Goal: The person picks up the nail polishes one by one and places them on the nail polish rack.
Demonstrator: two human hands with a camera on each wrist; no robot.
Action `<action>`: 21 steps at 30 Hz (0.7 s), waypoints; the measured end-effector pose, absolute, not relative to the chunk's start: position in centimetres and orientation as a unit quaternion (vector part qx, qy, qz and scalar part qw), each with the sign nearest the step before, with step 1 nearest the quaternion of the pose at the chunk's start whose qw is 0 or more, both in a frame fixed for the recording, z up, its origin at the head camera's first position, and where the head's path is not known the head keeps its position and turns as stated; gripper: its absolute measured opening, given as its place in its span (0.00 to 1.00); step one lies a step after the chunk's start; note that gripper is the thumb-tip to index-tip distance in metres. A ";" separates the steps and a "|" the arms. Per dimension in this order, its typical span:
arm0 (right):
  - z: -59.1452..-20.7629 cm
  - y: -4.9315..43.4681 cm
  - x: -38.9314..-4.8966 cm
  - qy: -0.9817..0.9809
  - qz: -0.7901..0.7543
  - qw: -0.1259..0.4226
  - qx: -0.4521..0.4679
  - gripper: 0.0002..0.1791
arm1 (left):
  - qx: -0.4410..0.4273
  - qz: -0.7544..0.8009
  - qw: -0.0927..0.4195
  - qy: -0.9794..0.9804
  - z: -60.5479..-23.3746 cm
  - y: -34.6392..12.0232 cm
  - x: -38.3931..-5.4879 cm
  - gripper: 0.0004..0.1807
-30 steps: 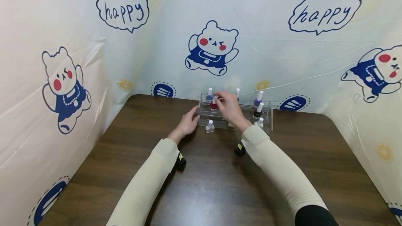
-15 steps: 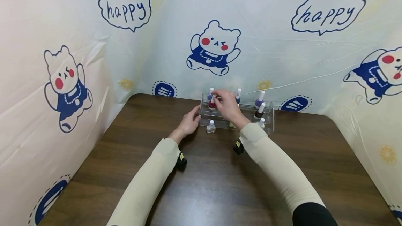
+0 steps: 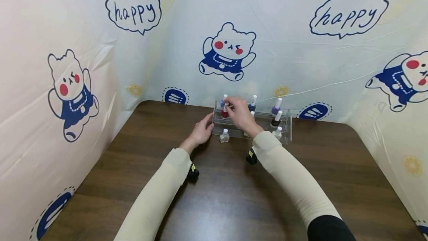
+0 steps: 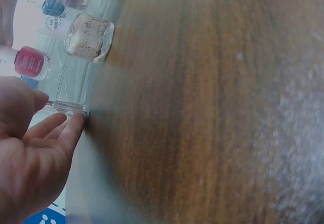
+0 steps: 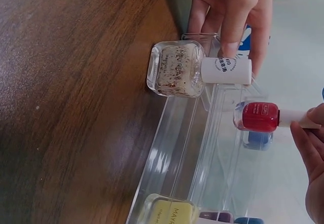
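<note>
With thumb and fingertips my right hand pinches the white cap of a red nail polish bottle, upright at the left end of a clear tiered display rack. Its base is close over the middle tier, in front of a blue bottle on the back tier. My left hand holds the rack's left end panel, fingers along the outer face and thumb at the edge. Low at the rack's front left stands a clear, speckled polish bottle with a white cap.
Further bottles stand on the rack: dark blue, purple, black, pale and yellow. The brown table meets a printed cloth backdrop behind the rack.
My right hand has shifted slightly left and then down with the red nail polish bottle. The left hand stays at the rack's end.
</note>
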State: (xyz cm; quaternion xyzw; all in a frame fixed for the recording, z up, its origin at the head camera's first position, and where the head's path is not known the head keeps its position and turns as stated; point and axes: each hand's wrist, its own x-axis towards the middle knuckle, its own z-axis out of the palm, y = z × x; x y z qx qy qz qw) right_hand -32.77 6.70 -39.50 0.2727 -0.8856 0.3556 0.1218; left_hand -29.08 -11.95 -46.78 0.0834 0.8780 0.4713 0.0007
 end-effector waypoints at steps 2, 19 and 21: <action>-39.6 6.6 -32.8 -0.887 0.352 0.121 0.272 0.12 | 0.084 0.473 0.001 0.877 -46.8 -12.0 -29.0 0.30; -40.5 6.2 -33.5 -0.901 0.336 0.095 0.259 0.13 | 0.083 0.474 0.001 0.877 -46.7 -12.0 -29.0 0.30; -40.4 6.1 -33.6 -0.902 0.336 0.090 0.255 0.13 | 0.085 0.474 0.001 0.876 -46.8 -12.0 -29.0 0.30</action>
